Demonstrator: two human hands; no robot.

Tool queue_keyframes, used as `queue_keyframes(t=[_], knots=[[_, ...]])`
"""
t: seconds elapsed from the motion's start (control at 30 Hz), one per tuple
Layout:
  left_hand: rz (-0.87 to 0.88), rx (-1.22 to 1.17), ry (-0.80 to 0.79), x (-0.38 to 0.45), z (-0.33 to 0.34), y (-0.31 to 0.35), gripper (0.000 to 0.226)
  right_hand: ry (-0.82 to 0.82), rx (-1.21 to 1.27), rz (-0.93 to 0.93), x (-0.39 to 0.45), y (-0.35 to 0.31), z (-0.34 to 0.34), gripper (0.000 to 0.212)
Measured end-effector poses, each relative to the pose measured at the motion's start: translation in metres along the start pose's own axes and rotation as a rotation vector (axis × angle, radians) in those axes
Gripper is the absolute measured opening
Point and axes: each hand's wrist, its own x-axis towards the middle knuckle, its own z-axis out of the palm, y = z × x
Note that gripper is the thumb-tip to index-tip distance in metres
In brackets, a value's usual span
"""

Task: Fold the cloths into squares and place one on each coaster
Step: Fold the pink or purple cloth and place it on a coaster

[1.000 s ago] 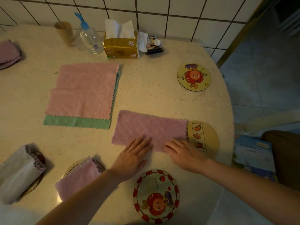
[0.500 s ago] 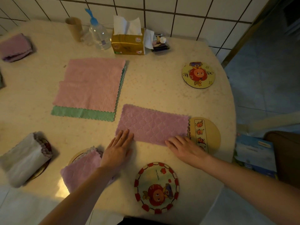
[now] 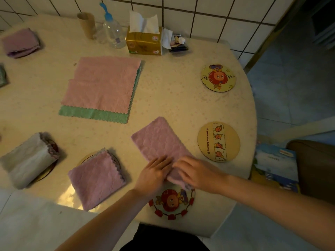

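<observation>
A half-folded purple cloth (image 3: pixel 157 140) lies slanted on the table's near side. My left hand (image 3: pixel 154 176) and my right hand (image 3: pixel 196 173) both grip its near end, over a red-rimmed coaster (image 3: pixel 172 203). A beige coaster (image 3: pixel 218 142) and a yellow coaster (image 3: pixel 218 77) lie bare at the right. A folded purple cloth (image 3: pixel 96 178) and a white cloth (image 3: pixel 29 160) each cover a coaster at the left. Flat pink cloths on a green one (image 3: pixel 103 87) are stacked in the middle.
Along the tiled wall stand a cardboard tube (image 3: pixel 87 24), a clear bottle (image 3: pixel 113 33), a tissue box (image 3: pixel 144 41) and small items (image 3: pixel 178 45). Another folded purple cloth (image 3: pixel 20 42) lies far left. A blue box (image 3: pixel 275 163) sits beyond the table's right edge.
The purple cloth has been turned from lying across to slanted, off the beige coaster. Both hands moved together and took hold of its near end.
</observation>
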Motion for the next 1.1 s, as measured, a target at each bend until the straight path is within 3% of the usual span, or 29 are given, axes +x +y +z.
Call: queue_keyframes(t=[0.1, 0.2, 0.37, 0.43, 0.5, 0.6, 0.7, 0.73, 0.83, 1.1], knots=[[0.114, 0.066, -0.063, -0.023, 0.007, -0.014, 0.056, -0.127, -0.012, 0.096, 0.002, 0.024, 0.013, 0.054], [0.098, 0.062, -0.073, -0.04, 0.007, -0.022, 0.055, -0.31, -0.156, -0.038, 0.003, 0.039, 0.024, 0.081], [0.02, -0.088, -0.043, -0.05, 0.006, -0.025, 0.06, -0.353, -0.253, -0.122, -0.001, 0.05, 0.034, 0.084], [-0.056, -0.256, -0.044, -0.048, 0.0, -0.025, 0.052, -0.352, -0.248, -0.132, 0.0, 0.056, 0.035, 0.085], [-0.152, -0.431, -0.056, -0.045, -0.01, -0.026, 0.043, -0.354, -0.187, -0.1, 0.005, 0.057, 0.032, 0.076], [-0.374, -0.661, 0.008, -0.036, -0.022, -0.028, 0.022, -0.425, 0.174, 0.151, 0.027, 0.052, 0.013, 0.052], [-0.765, -1.013, 0.13, -0.014, -0.029, -0.041, 0.054, -0.272, 0.495, 0.46, 0.057, 0.048, 0.003, 0.01], [-0.875, -1.144, 0.167, -0.004, -0.033, -0.047, 0.056, -0.188, 0.546, 0.562, 0.069, 0.052, 0.005, 0.011], [-1.086, -1.331, 0.157, 0.017, -0.042, -0.059, 0.032, -0.081, 0.607, 0.736, 0.091, 0.065, 0.018, 0.029], [-1.202, -1.408, 0.135, 0.016, -0.037, -0.059, 0.019, -0.115, 0.531, 0.883, 0.103, 0.068, 0.033, 0.026]])
